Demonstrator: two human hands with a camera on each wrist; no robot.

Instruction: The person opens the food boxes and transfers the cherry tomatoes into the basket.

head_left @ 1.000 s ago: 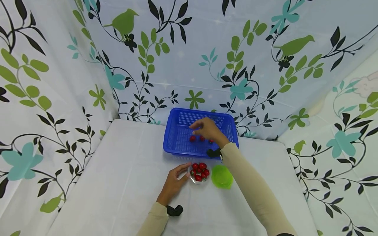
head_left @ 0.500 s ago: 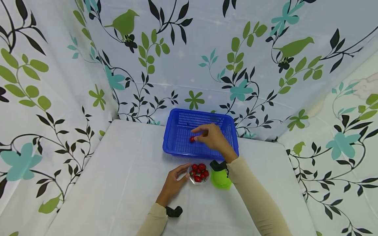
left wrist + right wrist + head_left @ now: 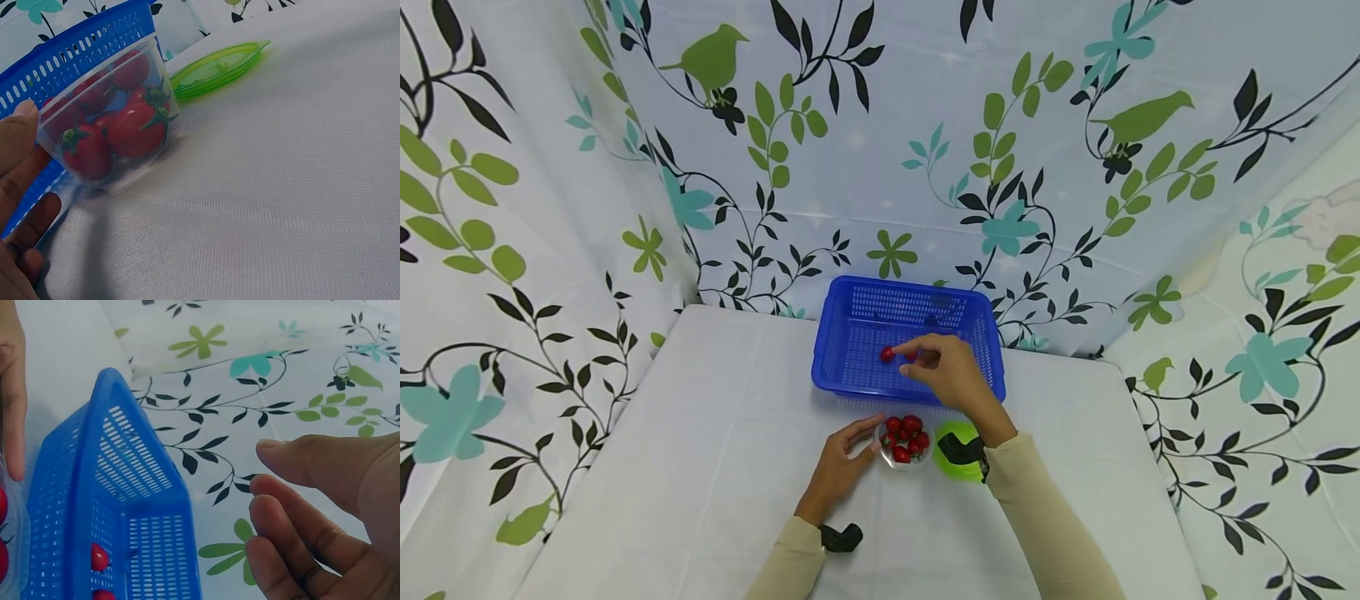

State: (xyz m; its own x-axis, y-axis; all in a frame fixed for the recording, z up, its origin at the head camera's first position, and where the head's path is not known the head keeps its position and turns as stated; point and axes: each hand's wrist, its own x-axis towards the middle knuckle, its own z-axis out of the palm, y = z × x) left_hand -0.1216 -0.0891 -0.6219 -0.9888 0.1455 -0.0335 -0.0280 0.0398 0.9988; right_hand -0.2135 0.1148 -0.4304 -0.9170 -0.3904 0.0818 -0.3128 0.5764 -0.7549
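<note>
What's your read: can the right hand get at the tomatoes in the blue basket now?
Probably yes: the right hand looks free and appears to hover over the blue basket, whose open top leaves the tomatoes uncovered.

We see glossy tomatoes, a transparent plastic container, a smooth plastic basket and matt, fine-textured cloth.
</note>
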